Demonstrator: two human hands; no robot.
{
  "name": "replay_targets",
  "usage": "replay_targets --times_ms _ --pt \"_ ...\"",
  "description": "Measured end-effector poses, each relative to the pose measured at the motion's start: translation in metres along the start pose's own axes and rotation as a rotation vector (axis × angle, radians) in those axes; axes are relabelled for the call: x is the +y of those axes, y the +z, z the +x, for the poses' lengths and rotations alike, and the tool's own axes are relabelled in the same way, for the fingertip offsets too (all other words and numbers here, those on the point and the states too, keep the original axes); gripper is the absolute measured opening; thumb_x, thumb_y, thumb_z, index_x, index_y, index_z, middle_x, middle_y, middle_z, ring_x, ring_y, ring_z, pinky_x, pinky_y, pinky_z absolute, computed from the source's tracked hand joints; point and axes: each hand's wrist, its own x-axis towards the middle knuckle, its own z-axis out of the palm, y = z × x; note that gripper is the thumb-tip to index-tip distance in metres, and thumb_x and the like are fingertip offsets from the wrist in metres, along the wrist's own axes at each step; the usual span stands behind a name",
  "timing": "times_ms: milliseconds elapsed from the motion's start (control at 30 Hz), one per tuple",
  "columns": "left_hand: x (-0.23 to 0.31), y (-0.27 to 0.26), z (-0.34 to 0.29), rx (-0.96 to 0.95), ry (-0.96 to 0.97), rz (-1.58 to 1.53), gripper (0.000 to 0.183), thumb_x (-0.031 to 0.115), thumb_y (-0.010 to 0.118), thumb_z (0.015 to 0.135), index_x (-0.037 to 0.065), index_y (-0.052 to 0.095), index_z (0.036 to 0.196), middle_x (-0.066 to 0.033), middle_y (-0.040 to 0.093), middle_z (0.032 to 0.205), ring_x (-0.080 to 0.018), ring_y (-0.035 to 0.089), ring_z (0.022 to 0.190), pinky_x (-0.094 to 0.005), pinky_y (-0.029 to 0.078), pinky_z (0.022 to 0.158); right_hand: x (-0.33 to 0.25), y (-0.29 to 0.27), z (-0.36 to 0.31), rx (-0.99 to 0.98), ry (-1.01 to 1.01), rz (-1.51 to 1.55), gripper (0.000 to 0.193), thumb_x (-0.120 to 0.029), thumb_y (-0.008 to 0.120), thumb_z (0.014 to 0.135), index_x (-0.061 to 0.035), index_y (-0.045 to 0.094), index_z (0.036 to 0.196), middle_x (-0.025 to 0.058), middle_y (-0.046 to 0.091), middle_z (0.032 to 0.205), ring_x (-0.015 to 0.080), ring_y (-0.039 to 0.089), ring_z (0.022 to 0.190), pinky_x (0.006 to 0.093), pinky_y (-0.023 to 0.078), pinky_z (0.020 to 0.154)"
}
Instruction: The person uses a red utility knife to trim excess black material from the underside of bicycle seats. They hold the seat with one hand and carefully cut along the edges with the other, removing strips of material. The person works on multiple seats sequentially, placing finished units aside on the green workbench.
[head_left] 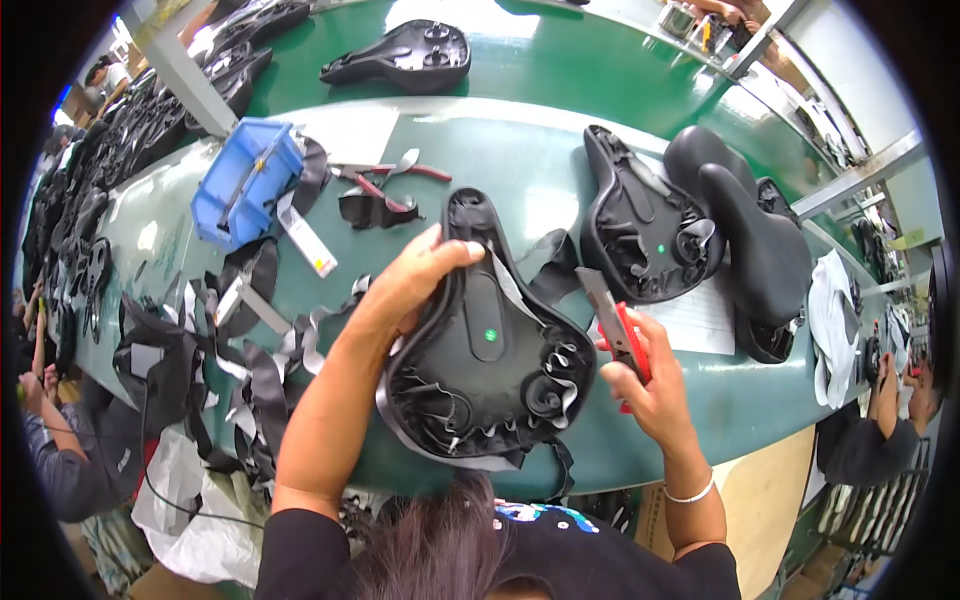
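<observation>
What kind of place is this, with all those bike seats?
Probably a factory or workshop for bike seats. The left hand holds a seat, the right hand holds a knife, and a seat pile lies at the left.

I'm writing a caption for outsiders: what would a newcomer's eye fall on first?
Probably the upturned black bicycle saddle at the centre, gripped near its nose by the left hand. To its right, the right hand holds a red utility knife. Upper left, a bright blue bin stands out on the green worktop.
</observation>
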Motion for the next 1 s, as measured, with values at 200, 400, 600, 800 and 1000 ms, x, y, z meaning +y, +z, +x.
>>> replay_targets --times_ms 200,400,600,800,1000 --pt "0.036 0.023 -0.025 0.176 0.004 0.293 0.03 0.021 0.057 0.086 0.0 0.055 0.108 -0.0025 0.06 0.086 -0.008 0.058 0.068 -0.0219 0.048 0.061 -0.018 -0.01 0.008 -0.132 -0.629 -0.623 0.06 -0.004 0.065 0.078 -0.0215 0.052 0.134 0.0069 0.055 0.074 0.0215 0.055 0.057 0.0326 0.043 0.049" --pt "0.032 0.025 -0.026 0.263 0.121 0.487 0.025 0.021 0.057 0.084 0.002 0.056 0.1 -0.0003 0.056 0.079 -0.0066 0.053 0.063 -0.0219 0.044 0.057 -0.006 -0.003 -0.033 -0.221 -0.388 -0.778 0.06 -0.009 0.063 0.083 -0.0182 0.044 0.14 0.0092 0.048 0.067 0.026 0.052 0.051 0.0384 0.041 0.044" --pt "0.009 0.026 -0.065 0.59 0.162 0.425 0.027 0.022 0.056 0.085 0.002 0.057 0.103 0.0012 0.054 0.078 -0.0067 0.051 0.062 -0.0219 0.042 0.056 -0.019 0.044 -0.107 -0.074 -0.024 -0.374 0.06 -0.008 0.064 0.086 -0.0064 0.038 0.141 0.0205 0.064 0.09 0.0375 0.064 0.07 0.0441 0.052 0.059" --pt "-0.007 0.026 -0.105 0.608 0.257 0.116 0.036 0.026 0.061 0.086 0.0 0.053 0.11 -0.0009 0.054 0.09 -0.0084 0.049 0.079 -0.0238 0.042 0.071 -0.015 0.037 -0.066 0.107 -0.19 -0.117 0.062 -0.006 0.068 0.084 -0.0007 0.037 0.137 0.0218 0.058 0.121 0.0281 0.067 0.097 0.0336 0.054 0.079" --pt "-0.029 0.009 -0.124 0.726 0.406 0.17 0.041 0.022 0.065 0.084 -0.001 0.052 0.115 -0.003 0.055 0.097 -0.0108 0.052 0.09 -0.026 0.041 0.084 -0.029 0.042 0.004 0.139 -0.054 0.04 0.05 0.001 0.063 0.082 -0.0033 0.048 0.129 0.0028 0.061 0.089 0.0065 0.054 0.067 0.021 0.046 0.059"
